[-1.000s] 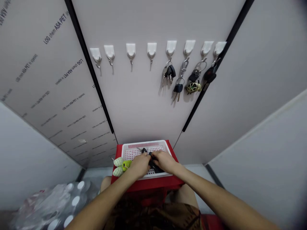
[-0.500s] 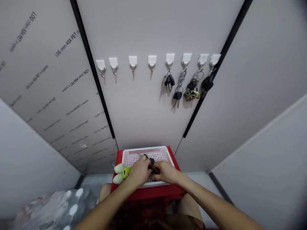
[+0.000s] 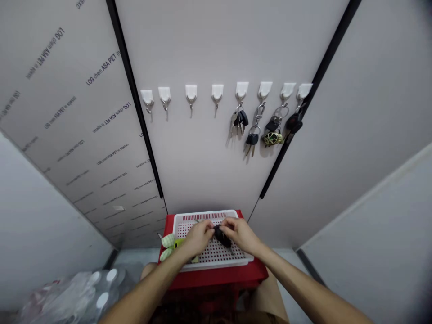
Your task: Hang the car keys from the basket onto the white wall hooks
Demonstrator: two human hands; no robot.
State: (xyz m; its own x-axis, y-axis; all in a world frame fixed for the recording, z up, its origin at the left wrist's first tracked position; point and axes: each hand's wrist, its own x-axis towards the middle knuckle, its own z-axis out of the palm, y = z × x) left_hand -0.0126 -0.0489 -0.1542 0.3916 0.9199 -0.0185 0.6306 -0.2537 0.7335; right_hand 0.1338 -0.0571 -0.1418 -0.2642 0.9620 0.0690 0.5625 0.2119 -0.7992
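Over a white perforated plastic basket [image 3: 211, 262] on a red stool [image 3: 216, 280], the left hand [image 3: 199, 237] and right hand [image 3: 241, 235] meet, both pinching a black car key fob [image 3: 222, 236] above the basket's middle; a green plush toy [image 3: 168, 243] sits just beside the basket; keys [image 3: 252, 138] hang from white wall hooks [image 3: 242, 90] ahead.

Bare forearms [image 3: 141, 299] on both sides; bare knees [image 3: 268, 292]; brown shorts [image 3: 274, 320] along the lower edge.
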